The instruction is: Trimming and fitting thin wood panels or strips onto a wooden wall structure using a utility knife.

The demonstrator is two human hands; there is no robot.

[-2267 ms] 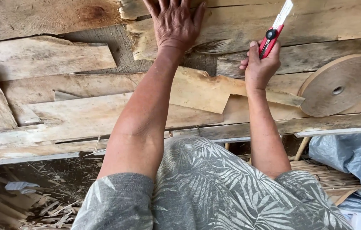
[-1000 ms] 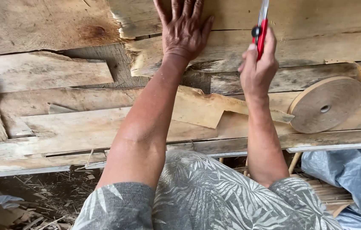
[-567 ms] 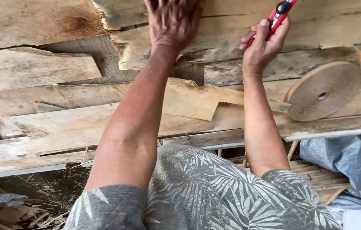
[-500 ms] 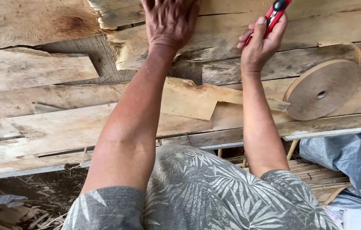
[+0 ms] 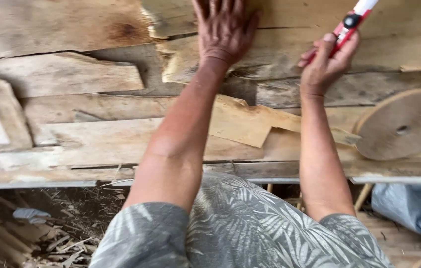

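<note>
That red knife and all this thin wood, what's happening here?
A person leans over a bench of thin wood sheets. The left hand lies flat on a veneer sheet at the far side, pressing it down. The right hand grips a red and white utility knife, raised just above the same sheet. A roll of tan tape lies to the right.

The left hand [image 5: 224,29] lies flat, fingers spread, on a thin sheet of wood veneer [image 5: 290,30] at twelve o'clock on the rough plank bench [image 5: 61,144]. At one o'clock the right hand [image 5: 325,64] grips a red-and-white utility knife [image 5: 350,21], tilted up and away from the wrist. A round roll of brown tape [image 5: 403,125] rests at three o'clock, well apart from both hands.
</note>
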